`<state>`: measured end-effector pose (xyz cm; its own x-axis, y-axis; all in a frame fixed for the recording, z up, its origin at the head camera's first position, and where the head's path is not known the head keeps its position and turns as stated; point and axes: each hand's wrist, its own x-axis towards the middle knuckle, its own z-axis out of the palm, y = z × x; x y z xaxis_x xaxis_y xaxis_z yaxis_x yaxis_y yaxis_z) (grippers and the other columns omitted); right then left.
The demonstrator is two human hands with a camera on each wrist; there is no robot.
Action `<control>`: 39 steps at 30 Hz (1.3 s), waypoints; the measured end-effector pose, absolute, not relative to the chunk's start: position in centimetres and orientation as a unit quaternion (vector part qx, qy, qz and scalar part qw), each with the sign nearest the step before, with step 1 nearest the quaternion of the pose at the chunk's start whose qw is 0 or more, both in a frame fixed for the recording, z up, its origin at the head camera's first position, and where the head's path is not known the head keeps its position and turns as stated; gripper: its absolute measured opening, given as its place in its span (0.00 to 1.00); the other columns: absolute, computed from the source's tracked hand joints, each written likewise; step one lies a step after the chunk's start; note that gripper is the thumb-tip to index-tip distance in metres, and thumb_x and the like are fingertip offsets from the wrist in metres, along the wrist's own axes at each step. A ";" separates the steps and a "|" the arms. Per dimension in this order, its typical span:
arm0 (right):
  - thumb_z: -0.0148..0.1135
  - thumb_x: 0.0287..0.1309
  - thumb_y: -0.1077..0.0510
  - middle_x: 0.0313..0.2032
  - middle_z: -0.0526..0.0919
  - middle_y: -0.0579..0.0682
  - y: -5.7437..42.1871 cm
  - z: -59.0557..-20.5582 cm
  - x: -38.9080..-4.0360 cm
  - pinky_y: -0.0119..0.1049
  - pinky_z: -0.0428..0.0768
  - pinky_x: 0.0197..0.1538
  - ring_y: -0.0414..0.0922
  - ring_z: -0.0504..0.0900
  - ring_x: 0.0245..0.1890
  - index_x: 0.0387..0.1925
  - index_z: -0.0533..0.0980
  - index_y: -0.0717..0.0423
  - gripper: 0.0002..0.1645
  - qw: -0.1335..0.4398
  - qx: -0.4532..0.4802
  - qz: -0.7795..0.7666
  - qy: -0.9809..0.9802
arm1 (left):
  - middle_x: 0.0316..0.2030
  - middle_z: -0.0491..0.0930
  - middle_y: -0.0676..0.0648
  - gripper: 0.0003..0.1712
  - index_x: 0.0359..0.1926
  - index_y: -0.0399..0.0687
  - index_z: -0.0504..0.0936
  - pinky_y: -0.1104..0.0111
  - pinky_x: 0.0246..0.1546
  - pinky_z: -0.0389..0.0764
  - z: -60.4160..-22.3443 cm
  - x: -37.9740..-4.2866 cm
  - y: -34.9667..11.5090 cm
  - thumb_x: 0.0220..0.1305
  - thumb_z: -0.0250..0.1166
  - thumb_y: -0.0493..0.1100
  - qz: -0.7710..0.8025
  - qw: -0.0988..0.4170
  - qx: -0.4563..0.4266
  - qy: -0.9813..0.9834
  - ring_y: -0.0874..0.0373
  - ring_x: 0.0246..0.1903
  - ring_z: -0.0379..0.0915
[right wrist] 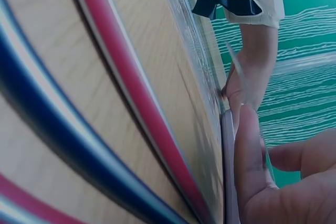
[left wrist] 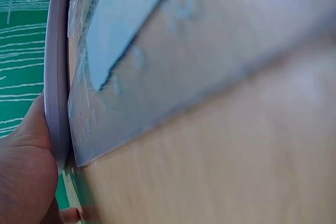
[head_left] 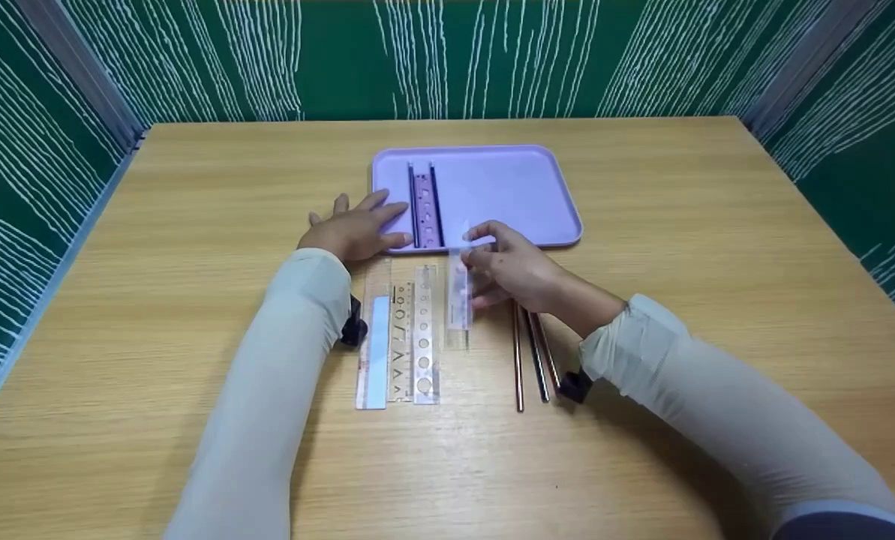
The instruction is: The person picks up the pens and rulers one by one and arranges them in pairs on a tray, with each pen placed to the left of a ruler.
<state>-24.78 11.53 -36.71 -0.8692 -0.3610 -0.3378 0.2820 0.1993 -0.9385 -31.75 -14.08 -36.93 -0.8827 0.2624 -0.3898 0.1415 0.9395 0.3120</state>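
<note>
My left hand [head_left: 353, 231] rests on the left edge of a purple tray [head_left: 507, 195], fingers spread and holding nothing. Between the thumb and fingers of my right hand [head_left: 518, 266], a clear ruler [head_left: 459, 300] is pinched over the tray's front edge. The right wrist view shows this ruler [right wrist: 239, 69] edge-on, raised off the table. Inside the tray, on its left side, a ruler with a row of holes [head_left: 424, 202] lies between two dark pencils, one of them the right-hand pencil [head_left: 437, 210].
In front of the tray lie a ruler with a light-blue strip [head_left: 378, 352], a stencil ruler [head_left: 401, 345] and a ruler with round holes [head_left: 424, 337]. Three shiny pencils lie below my right hand, including a reddish pencil [head_left: 519, 367] and a dark pencil [head_left: 539, 360].
</note>
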 end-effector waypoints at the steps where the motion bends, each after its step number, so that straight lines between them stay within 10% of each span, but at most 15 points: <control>1: 0.50 0.76 0.61 0.48 0.75 0.56 11.6 -36.8 -24.9 0.42 0.90 0.34 0.47 0.84 0.31 0.67 0.60 0.57 0.22 0.253 -0.026 -0.635 0.730 | 0.82 0.29 0.62 0.41 0.79 0.84 0.45 0.25 0.70 0.27 -36.9 -31.8 -14.1 0.70 0.46 0.76 0.136 0.218 0.106 0.961 0.35 0.80 0.17; 9: 0.47 0.77 0.62 0.41 0.79 0.56 11.8 -36.7 -25.7 0.38 0.89 0.34 0.46 0.83 0.29 0.69 0.61 0.58 0.23 0.253 -0.020 -0.661 0.706 | 0.82 0.29 0.62 0.41 0.79 0.84 0.45 0.24 0.69 0.25 -36.9 -31.7 -14.0 0.71 0.46 0.76 0.141 0.219 0.106 0.960 0.34 0.79 0.16; 18: 0.59 0.57 0.77 0.45 0.73 0.55 12.2 -36.4 -26.1 0.37 0.88 0.39 0.47 0.81 0.37 0.73 0.56 0.61 0.44 0.269 -0.030 -0.659 0.702 | 0.82 0.30 0.64 0.40 0.79 0.86 0.45 0.25 0.69 0.24 -36.9 -31.6 -14.0 0.70 0.46 0.77 0.150 0.218 0.101 0.959 0.35 0.80 0.16; 39: 0.58 0.72 0.63 0.55 0.73 0.56 11.8 -35.8 -28.3 0.39 0.90 0.35 0.49 0.87 0.37 0.75 0.59 0.47 0.35 0.222 -0.005 -0.641 0.735 | 0.82 0.30 0.63 0.41 0.79 0.86 0.44 0.24 0.69 0.25 -37.0 -31.7 -14.1 0.69 0.46 0.77 0.140 0.217 0.105 0.960 0.35 0.80 0.16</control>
<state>-28.27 11.81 -35.84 -0.9016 -0.2916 -0.3196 0.2772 0.1776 -0.9442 -31.74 -14.10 -37.05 -0.8834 0.2632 -0.3878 0.1416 0.9387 0.3144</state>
